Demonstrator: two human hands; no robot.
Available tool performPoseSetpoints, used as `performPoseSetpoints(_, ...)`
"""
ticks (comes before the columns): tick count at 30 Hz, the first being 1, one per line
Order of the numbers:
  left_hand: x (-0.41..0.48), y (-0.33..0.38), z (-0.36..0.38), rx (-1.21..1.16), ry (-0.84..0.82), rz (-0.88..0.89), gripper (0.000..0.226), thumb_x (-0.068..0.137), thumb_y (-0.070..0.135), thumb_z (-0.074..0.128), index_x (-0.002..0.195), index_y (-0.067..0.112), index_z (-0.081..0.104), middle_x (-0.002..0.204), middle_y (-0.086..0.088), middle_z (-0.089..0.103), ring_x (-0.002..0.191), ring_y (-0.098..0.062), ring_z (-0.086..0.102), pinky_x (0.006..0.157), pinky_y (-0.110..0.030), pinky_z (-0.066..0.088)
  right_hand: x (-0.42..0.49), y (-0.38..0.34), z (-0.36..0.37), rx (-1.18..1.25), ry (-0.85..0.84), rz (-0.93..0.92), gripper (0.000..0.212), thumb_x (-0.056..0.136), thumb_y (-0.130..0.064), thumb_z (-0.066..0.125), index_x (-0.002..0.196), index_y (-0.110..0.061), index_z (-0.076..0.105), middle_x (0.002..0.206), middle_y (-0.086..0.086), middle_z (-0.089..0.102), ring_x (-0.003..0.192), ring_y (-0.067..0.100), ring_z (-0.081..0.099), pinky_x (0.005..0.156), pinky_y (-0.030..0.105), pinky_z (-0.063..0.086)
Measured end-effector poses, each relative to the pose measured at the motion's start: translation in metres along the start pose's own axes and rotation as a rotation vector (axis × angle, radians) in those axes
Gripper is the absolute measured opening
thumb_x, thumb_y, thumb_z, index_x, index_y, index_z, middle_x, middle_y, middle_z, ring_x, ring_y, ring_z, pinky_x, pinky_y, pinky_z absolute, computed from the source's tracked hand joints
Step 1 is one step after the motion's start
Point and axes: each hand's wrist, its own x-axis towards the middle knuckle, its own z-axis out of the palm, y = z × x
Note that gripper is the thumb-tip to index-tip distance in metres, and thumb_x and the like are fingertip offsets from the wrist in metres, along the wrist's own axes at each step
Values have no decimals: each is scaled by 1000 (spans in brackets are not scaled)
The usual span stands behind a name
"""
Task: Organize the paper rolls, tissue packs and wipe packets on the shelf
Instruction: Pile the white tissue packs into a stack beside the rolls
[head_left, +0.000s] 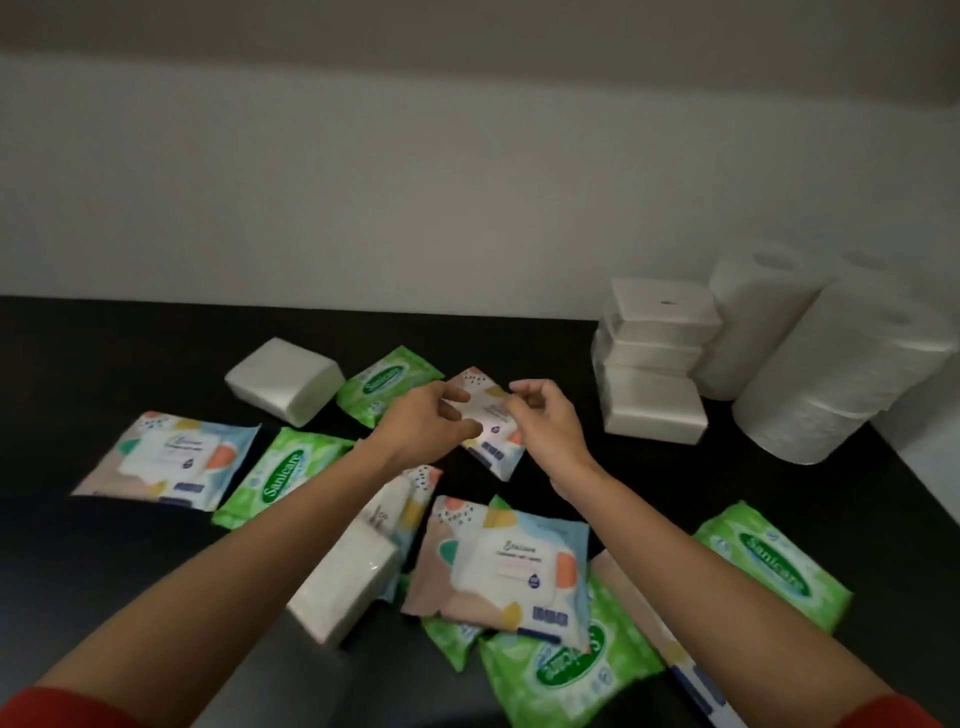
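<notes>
Red sleeves (67, 709) frame the bottom corners as a person stretches both bare forearms over a black shelf top (104, 364) strewn with paper goods. At mid-shelf the left hand (426, 421) and the right hand (545, 421) meet on a small pastel-patterned wipe packet (491, 441). Each hand has its fingers curled and its thumb closed on the packet's upper edge in a narrow pinch. Motion blur hides whether the packet is lifted clear of the surface or only tipped up. Sorted stock stands at the right rear: a stack of white tissue packs (654, 364) near the wall, with tall white paper rolls (841, 374) just beside it. Unsorted goods lie loose: a white tissue pack (285, 379) at the back left, a second white tissue pack (348, 582) beneath the left forearm, and green Sanicare wipe packets (280, 473) and larger pastel wipe packets (509, 561) overlapping toward the front. The sorting looks partly done, with the wipes not yet grouped. Three risks follow from this layout. A slick film packet held only by its edge could slip from the pinch and drop among the others. A forearm swung low could drag the overlapped front packets off the shelf. A packet pushed hard against the tissue stack could topple it or nudge the rolls.
</notes>
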Motion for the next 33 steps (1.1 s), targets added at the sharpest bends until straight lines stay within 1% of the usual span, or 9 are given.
performPoseSetpoints(4,-17,-29,-35,56,48,25,45,85,27,68,127,22,53,103,6,63,90,-8,60,73,-22,48,-20,1,41,-74,-109,55,29,85,-20,64,112,-23,54,99,-4,58,104,13,56,88,25,45)
performPoseSetpoints(9,-32,-66,-66,83,23,-20,51,84,30,69,131,23,50,122,0,58,104,-14,58,85,-28,48,-46,-2,79,-183,-365,113,43,81,-27,69,121,-24,53,107,-1,63,100,12,61,88,32,51)
performPoseSetpoints(15,-45,-96,-77,222,-72,-97,65,80,46,69,134,20,45,130,-5,55,118,-20,52,89,-28,40,-64,2,105,-435,-611,126,62,77,-35,76,130,-23,46,114,-3,55,102,10,55,84,22,45)
performPoseSetpoints(19,-47,-109,-75,267,-178,-190,76,76,57,67,137,18,42,133,-7,53,118,-22,52,93,-31,43,-70,1,115,-628,-649,65,82,69,-42,81,136,-22,39,122,-7,46,110,10,48,94,24,42)
performPoseSetpoints(22,-49,-114,-76,239,-256,-231,77,74,60,67,133,17,42,127,-5,54,105,-20,53,84,-31,45,-72,0,122,-790,-681,29,99,62,-49,84,142,-22,33,136,-3,38,125,16,40,105,33,39)
performPoseSetpoints(25,-50,-116,-76,181,-339,-273,72,74,60,68,129,19,45,114,-1,53,100,-20,53,79,-33,45,-73,1,128,-879,-699,34,107,58,-51,85,144,-23,28,140,0,32,130,21,35,108,38,37)
performPoseSetpoints(29,-51,-121,-74,99,-359,-264,62,72,56,71,119,21,51,108,-1,59,97,-19,58,82,-36,50,-75,-2,128,-861,-713,40,102,59,-45,86,142,-21,31,133,-1,37,122,20,43,101,33,42)
performPoseSetpoints(31,-51,-122,-76,33,-352,-252,61,69,56,74,115,21,54,103,0,63,93,-17,61,80,-34,50,-74,-5,125,-790,-724,46,94,60,-40,87,137,-19,37,125,-3,47,113,17,50,94,29,46)
performPoseSetpoints(33,-49,-122,-78,-4,-340,-244,62,67,56,75,115,21,57,104,-1,65,93,-18,63,77,-33,51,-71,-8,120,-693,-713,70,88,61,-35,88,133,-19,41,122,-3,55,108,17,56,94,31,49)
